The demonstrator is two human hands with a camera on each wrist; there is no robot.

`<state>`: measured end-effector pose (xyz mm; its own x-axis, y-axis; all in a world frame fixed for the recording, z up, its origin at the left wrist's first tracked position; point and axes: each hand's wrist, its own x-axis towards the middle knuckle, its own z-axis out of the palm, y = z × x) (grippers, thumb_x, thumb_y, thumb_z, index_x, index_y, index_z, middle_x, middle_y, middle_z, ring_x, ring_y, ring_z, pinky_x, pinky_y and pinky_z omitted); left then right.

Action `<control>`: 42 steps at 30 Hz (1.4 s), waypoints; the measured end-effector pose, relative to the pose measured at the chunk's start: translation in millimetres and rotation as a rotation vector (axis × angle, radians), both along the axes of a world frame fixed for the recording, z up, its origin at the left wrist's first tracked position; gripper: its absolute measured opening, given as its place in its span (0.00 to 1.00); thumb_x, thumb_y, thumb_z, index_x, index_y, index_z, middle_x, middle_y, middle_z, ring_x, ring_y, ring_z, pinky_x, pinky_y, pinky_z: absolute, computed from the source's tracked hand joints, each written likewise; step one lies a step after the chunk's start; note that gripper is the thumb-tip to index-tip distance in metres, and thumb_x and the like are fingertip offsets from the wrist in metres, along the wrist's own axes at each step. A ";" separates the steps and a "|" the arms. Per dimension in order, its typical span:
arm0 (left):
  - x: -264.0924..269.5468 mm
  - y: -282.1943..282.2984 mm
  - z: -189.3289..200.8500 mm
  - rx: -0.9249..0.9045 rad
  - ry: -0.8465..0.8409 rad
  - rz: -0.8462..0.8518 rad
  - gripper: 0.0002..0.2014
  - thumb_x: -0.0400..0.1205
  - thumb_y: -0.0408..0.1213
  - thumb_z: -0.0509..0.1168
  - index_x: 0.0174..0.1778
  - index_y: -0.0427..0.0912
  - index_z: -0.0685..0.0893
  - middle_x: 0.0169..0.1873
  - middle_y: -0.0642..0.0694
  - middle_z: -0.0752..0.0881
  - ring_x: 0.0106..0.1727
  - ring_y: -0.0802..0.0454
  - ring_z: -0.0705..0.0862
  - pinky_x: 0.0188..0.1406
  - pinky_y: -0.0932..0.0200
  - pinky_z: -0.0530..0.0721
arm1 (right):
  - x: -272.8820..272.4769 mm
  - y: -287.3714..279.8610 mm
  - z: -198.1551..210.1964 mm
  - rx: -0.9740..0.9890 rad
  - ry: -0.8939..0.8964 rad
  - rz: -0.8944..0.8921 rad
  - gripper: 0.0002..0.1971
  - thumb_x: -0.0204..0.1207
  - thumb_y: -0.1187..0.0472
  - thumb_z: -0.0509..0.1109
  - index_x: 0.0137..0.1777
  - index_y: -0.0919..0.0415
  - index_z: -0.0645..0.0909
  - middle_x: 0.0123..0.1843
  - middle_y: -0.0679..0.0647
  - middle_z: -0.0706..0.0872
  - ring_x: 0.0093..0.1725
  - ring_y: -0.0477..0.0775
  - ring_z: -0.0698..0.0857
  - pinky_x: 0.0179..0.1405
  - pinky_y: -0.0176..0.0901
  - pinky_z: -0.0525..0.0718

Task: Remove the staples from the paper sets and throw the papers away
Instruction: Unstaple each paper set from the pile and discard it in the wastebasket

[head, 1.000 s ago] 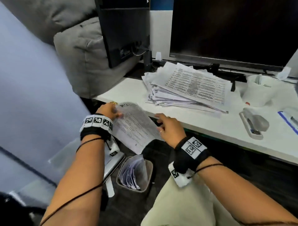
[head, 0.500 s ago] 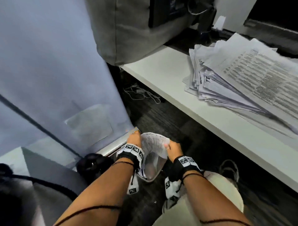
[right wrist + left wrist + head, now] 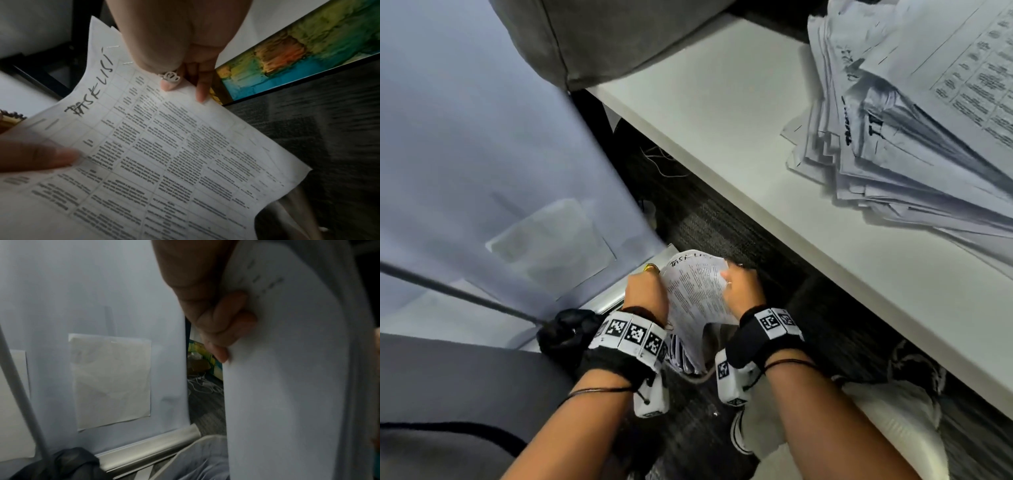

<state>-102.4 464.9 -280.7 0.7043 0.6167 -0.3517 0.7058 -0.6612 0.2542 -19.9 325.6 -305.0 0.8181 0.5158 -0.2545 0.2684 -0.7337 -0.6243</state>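
From the head view, both hands are down near the floor beside the desk [image 3: 722,113], each grasping a side of one printed paper set [image 3: 697,301]. The left hand [image 3: 645,293] grips its left edge, the right hand [image 3: 741,289] its right edge, so the sheets bow between them. Directly below the hands, partly hidden by the wrists, sits a waste bin [image 3: 700,375] with papers already inside. Up and to the right of the right hand, a loose pile of papers [image 3: 900,137] lies on the desk. Left of the left hand stands a grey partition [image 3: 482,154].

The left wrist view is blurred — the fingers [image 3: 221,331] curl round the paper's edge, with the blank back of the sheets to their right and the bin's rim [image 3: 197,446] below.

The right wrist view shows the printed face with a handwritten heading, the right fingertips [image 3: 200,95] pinching the top edge, and the left thumb [image 3: 41,155] pressed on the page. Two staples [image 3: 113,46] remain near the top corner — just left of the right hand.
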 end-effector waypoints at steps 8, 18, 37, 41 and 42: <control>-6.8 -10.7 -42.2 -0.057 0.166 -0.149 0.18 0.83 0.27 0.52 0.70 0.34 0.67 0.63 0.34 0.79 0.62 0.38 0.81 0.60 0.49 0.78 | -6.6 5.8 -47.2 0.125 -0.018 0.032 0.36 0.74 0.77 0.64 0.80 0.57 0.59 0.80 0.60 0.61 0.72 0.59 0.73 0.65 0.43 0.75; -17.5 -38.1 -100.4 -0.017 0.346 -0.154 0.28 0.86 0.41 0.49 0.81 0.43 0.46 0.77 0.41 0.62 0.74 0.41 0.69 0.66 0.45 0.75 | -5.6 14.3 -92.3 -0.434 -0.159 0.519 0.34 0.81 0.66 0.57 0.82 0.44 0.49 0.85 0.55 0.48 0.83 0.63 0.44 0.79 0.61 0.51; -4.4 -10.7 103.4 0.270 -0.685 -0.196 0.18 0.77 0.32 0.63 0.64 0.36 0.82 0.61 0.35 0.80 0.61 0.34 0.76 0.60 0.44 0.76 | -52.7 11.4 116.9 -0.054 -0.735 0.148 0.13 0.56 0.56 0.81 0.38 0.59 0.83 0.38 0.56 0.85 0.39 0.56 0.85 0.34 0.41 0.83; 17.5 -41.0 186.9 0.291 -0.944 -0.303 0.16 0.78 0.33 0.62 0.62 0.38 0.83 0.58 0.38 0.81 0.61 0.37 0.76 0.59 0.45 0.76 | -60.8 -21.4 185.5 0.066 -0.962 0.135 0.06 0.63 0.57 0.71 0.34 0.59 0.80 0.34 0.54 0.83 0.38 0.56 0.83 0.37 0.41 0.77; 21.0 -50.9 201.3 0.274 -0.956 -0.370 0.16 0.78 0.33 0.63 0.63 0.39 0.82 0.59 0.39 0.81 0.62 0.38 0.75 0.60 0.44 0.76 | -61.2 -32.8 199.0 0.112 -0.994 0.118 0.07 0.67 0.57 0.64 0.35 0.60 0.80 0.34 0.56 0.83 0.38 0.57 0.83 0.40 0.41 0.74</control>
<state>-81.4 413.9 -79.5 0.7751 0.2813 0.5658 0.0343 -0.9128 0.4069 -81.1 292.9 -106.0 0.5754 0.5860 0.5705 0.7718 -0.6199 -0.1416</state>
